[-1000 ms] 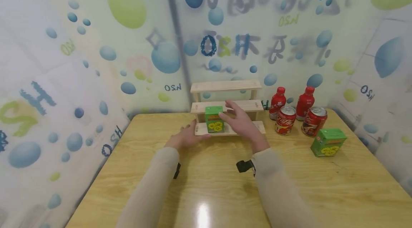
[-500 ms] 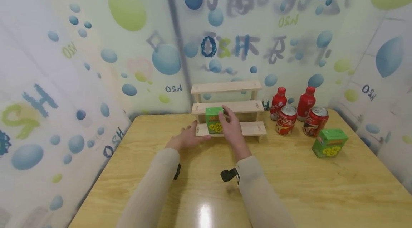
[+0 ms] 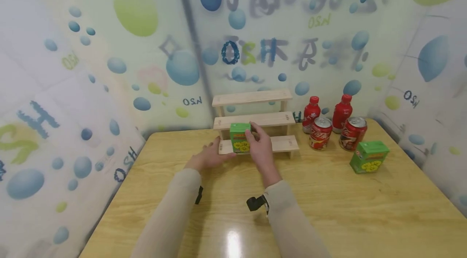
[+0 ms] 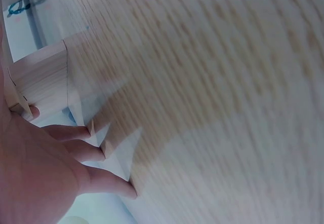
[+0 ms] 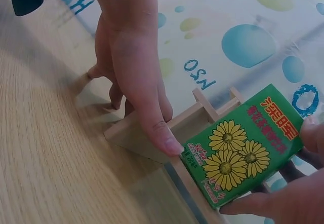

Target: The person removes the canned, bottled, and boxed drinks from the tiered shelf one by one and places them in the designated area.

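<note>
A small green drink carton point(image 3: 238, 135) with yellow flowers on its front stands upright at the left part of the lowest step of a three-tier wooden rack point(image 3: 281, 144). My right hand point(image 3: 261, 152) grips the carton from its right side. In the right wrist view, thumb and fingers are on opposite edges of the carton point(image 5: 238, 150). My left hand point(image 3: 209, 157) is at the rack's left end, fingers spread. Its fingertips point(image 4: 132, 189) rest on the table in the left wrist view, and its thumb point(image 5: 169, 143) lies along the lowest step's front edge, close by the carton's corner.
To the right stand two red bottles point(image 3: 342, 114), two red cans point(image 3: 320, 134) in front of them, and another green carton point(image 3: 369, 157). The wooden table point(image 3: 328, 209) meets a patterned wall covering point(image 3: 153, 88) behind the rack and along both sides.
My right hand has come in to the left, and its spread fingers have drawn together around the carton's right side. The left hand and carton keep their places at the rack.
</note>
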Motion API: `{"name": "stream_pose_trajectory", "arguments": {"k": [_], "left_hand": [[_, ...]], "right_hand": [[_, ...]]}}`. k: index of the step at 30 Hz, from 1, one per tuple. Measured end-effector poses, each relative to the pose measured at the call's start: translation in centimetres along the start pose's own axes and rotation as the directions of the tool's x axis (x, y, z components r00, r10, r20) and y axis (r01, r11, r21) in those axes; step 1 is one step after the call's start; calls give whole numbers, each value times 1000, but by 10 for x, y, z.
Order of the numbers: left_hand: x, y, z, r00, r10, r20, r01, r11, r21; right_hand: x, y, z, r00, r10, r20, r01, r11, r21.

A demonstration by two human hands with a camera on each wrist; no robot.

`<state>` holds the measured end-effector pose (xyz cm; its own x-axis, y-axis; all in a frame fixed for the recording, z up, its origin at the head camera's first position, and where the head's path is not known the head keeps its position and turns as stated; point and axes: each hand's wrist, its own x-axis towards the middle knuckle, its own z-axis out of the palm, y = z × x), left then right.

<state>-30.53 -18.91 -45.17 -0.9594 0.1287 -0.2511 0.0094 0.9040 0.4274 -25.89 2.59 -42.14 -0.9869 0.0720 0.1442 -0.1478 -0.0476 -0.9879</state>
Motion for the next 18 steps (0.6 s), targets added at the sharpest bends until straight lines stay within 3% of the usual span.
{"name": "stream_pose_trajectory", "arguments": {"k": [5,9,14,18], "left_hand": [[-1,-2,-2,1000,2,0,-2,1000,-24],[-2,-1,-2,1000,5,7,-5,1000,-27],[0,-3,-2,1000,20,21,-19,1000,-20],[2,-4,0,999,42,17,-42,999,-33]], "right_hand": [[-3,-7,-8,999,-2,-48,3,1000,10],[-5,-12,-27,999,13,-45,-14,1000,-22],[-8,-20,-69,998,37,-54,-41,995,-87],[-15,-28,-109,993,72,-90,-79,993,-85]]}}
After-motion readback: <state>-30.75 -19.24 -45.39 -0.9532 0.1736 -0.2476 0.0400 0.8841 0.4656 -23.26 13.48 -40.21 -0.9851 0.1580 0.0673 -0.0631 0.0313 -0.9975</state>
